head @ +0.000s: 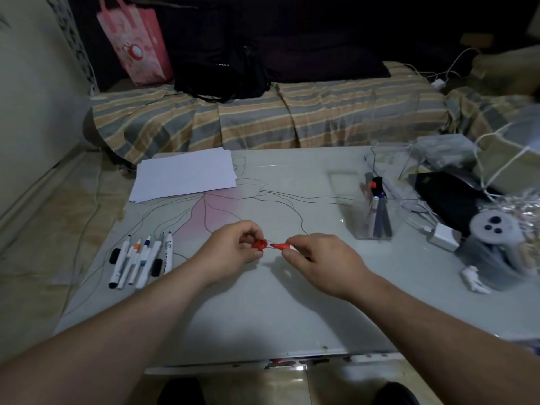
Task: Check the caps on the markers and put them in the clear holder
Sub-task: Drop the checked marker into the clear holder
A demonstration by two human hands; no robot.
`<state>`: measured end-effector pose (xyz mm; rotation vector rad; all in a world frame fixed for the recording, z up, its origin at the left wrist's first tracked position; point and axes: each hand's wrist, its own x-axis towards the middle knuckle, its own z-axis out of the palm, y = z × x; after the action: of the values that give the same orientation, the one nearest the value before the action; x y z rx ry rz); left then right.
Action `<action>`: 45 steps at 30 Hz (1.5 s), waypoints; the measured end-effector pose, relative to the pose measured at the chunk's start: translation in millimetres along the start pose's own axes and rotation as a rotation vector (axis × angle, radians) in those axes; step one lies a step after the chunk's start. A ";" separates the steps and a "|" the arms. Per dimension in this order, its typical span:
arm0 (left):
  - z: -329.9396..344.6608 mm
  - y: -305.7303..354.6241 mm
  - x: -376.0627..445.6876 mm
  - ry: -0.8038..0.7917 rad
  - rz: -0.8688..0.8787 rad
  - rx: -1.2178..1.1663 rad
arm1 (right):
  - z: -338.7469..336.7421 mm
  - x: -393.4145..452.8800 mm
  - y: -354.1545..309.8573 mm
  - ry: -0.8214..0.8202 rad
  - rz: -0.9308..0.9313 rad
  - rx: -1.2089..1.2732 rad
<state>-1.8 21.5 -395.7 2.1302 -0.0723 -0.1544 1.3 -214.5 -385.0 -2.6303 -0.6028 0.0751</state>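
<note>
My left hand (233, 247) pinches a red cap (260, 244) over the middle of the table. My right hand (318, 258) grips a red marker (282, 246), whose bare tip points left at the cap with a small gap between them. Several white markers (137, 258) lie side by side at the table's left, some uncapped, with black caps beside them. The clear holder (377, 220) stands to the right and has a few markers upright in it.
A stack of white paper (187, 173) lies at the back left of the glass table (263, 311). A second clear box (391, 168), a black case (447, 197), a white charger (444, 236) and bags crowd the right side. A striped sofa stands behind.
</note>
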 end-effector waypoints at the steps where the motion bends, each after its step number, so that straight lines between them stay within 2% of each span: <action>1: 1.1 4.1 0.1 -0.002 0.010 0.032 | 0.2 -0.2 1.5 0.002 0.006 -0.024; 11: 13.5 38.3 -0.5 0.001 0.106 0.267 | -4.7 -1.9 6.7 0.060 0.017 -0.247; 17: 21.8 56.1 -1.5 -0.041 0.125 0.145 | -17.9 -0.9 -1.9 0.184 -0.082 -0.174; 21: 25.8 64.7 -3.2 -0.028 0.106 0.035 | -22.6 -2.2 -8.6 0.278 -0.132 -0.250; 26: 26.4 77.9 -2.3 0.018 0.126 0.107 | -21.1 -3.4 -6.5 0.410 -0.203 -0.293; 29: 25.9 84.1 -0.6 0.023 0.136 0.124 | -27.0 -3.8 -5.8 0.397 -0.200 -0.283; 32: 33.6 90.8 0.5 0.101 0.126 0.035 | -41.4 0.0 -3.3 0.293 -0.184 -0.149; 35: 44.4 103.8 5.3 0.146 0.135 -0.244 | -59.9 7.6 1.6 0.292 -0.164 -0.020; 38: 54.3 110.3 8.2 0.107 0.171 -0.189 | -83.0 16.8 17.7 0.473 -0.089 -0.007; 42: 70.8 112.2 9.6 0.044 0.131 -0.096 | -119.1 22.8 50.0 0.742 0.064 0.283; 45: 81.0 115.3 10.8 -0.020 0.158 -0.052 | -138.5 16.2 73.1 0.837 0.213 0.449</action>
<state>-1.4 -109.2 -342.0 2.0617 -0.2444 -0.0834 65.8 -322.9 -290.6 -2.0121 -0.0030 -0.7031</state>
